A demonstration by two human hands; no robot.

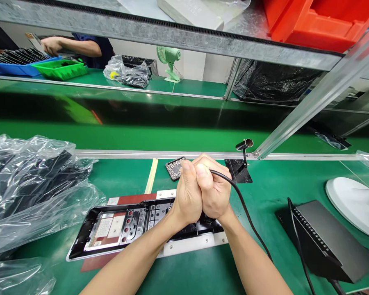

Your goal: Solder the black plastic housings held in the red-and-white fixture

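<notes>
My left hand (188, 196) and my right hand (215, 190) are pressed together, fingers wrapped round what looks like a corded electric screwdriver. Its body is hidden in my fists; a black cable (244, 200) leaves at the top and curves down to the right. Both hands are above the right part of a long black plastic housing (80, 233) with a light rim. The housing lies open side up in a fixture with white blocks (189, 244) and reddish-brown plates (98, 262). Just beyond my hands is a small black tray (174, 175) of tiny screws.
Clear plastic bags (43, 192) with dark parts lie left. A tubular metal holder (244, 144) stands behind my hands. To the right are a black box (335, 237) and a white round base (353, 209). A metal shelf (172, 35) crosses overhead; another person's hand (52, 46) works beyond.
</notes>
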